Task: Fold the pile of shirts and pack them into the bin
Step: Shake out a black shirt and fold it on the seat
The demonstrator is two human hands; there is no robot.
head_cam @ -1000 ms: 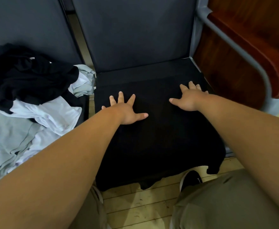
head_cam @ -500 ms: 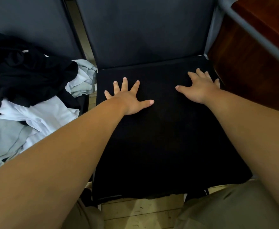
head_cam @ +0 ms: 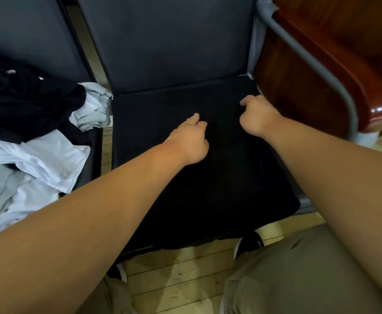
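Shirt [head_cam: 208,189] spread on chair [head_cam: 163,41] seat, near hem hanging over front edge; pile [head_cam: 38,143] on left chair [head_cam: 27,30], just beside; armrest [head_cam: 355,87] right of seat; left hand [head_cam: 189,141] on shirt near its middle; right hand [head_cam: 256,116] on it toward far right corner; hands apart; floor [head_cam: 174,268] before chair; shoe [head_cam: 249,243] on floor by the hem.

Seat of dark chair [head_cam: 167,41] — black shirt [head_cam: 219,189] spread flat; left chair [head_cam: 27,26] — shirt pile [head_cam: 38,159].

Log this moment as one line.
stage: folding | black shirt: spread on chair | left hand: pinches shirt | right hand: pinches shirt | shirt pile: unfolded, at left | bin: unseen
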